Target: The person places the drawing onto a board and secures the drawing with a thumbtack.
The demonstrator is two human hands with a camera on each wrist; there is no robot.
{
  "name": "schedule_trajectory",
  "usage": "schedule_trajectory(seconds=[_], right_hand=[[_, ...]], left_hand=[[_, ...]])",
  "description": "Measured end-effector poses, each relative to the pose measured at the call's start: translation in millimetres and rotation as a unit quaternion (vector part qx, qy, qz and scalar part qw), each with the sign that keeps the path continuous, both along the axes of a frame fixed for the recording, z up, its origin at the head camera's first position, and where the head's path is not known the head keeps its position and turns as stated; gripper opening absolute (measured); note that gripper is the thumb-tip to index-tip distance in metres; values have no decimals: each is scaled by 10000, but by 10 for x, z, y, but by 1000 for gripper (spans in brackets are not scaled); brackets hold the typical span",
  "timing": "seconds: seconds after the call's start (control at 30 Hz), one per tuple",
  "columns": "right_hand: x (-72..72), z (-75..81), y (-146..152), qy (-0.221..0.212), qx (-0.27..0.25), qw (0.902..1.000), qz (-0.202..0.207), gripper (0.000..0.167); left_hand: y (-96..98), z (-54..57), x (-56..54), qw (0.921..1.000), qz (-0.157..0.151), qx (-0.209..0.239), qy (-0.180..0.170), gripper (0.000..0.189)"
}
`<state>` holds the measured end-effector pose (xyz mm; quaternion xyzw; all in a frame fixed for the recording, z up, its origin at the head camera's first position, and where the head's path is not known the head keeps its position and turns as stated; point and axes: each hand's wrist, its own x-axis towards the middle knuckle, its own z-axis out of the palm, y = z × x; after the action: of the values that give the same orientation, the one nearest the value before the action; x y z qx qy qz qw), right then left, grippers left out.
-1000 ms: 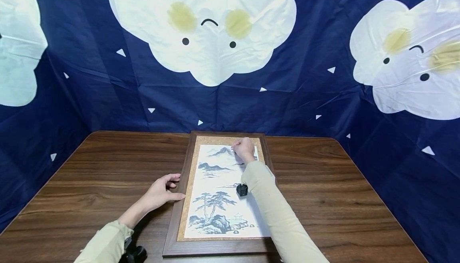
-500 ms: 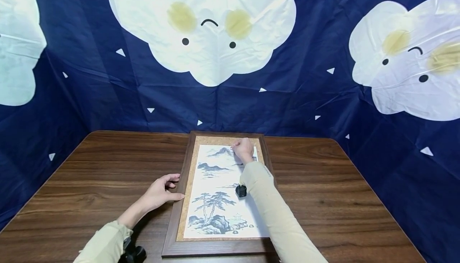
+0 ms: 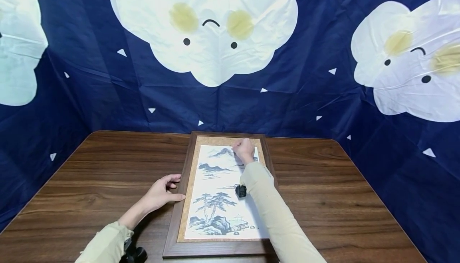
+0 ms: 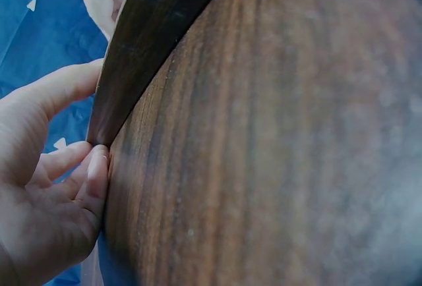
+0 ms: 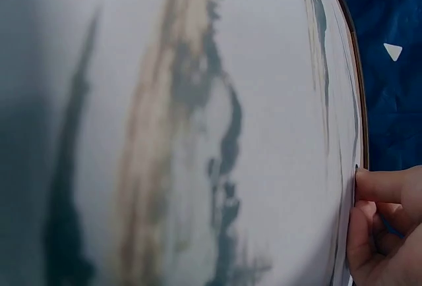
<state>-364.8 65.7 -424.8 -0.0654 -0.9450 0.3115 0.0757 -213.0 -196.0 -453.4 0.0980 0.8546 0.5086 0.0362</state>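
A brown wooden picture frame (image 3: 215, 248) with a cork backing (image 3: 215, 140) lies on the table. On the cork is a white sheet (image 3: 212, 183) printed with an ink landscape of mountains, trees and rocks. My left hand (image 3: 158, 193) rests at the frame's left side, thumb over the border and fingertips against the outer edge. Near the sheet's top edge, right of its middle, my right hand (image 3: 244, 150) has its fingers bent and pinched together. In the right wrist view, a small dark pin-like thing (image 5: 357, 168) shows at its fingertips (image 5: 364, 182), mostly hidden.
The wooden table (image 3: 323, 199) extends on both sides of the frame. Behind it hangs a dark blue cloth (image 3: 237, 107) with white clouds and small triangles. The right sleeve (image 3: 273, 211) covers part of the sheet and the frame's right border.
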Motion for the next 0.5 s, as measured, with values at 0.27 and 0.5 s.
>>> schedule_trajectory(seconds=[0.27, 0.5], right_hand=[[10, 32, 67, -354, -882, 9951, 261, 7], [-13, 45, 205, -886, -2554, 9591, 836, 9]], left_hand=[[-8, 5, 3, 10000, -39, -8, 65, 68], [-6, 14, 15, 10000, -8, -47, 58, 68]])
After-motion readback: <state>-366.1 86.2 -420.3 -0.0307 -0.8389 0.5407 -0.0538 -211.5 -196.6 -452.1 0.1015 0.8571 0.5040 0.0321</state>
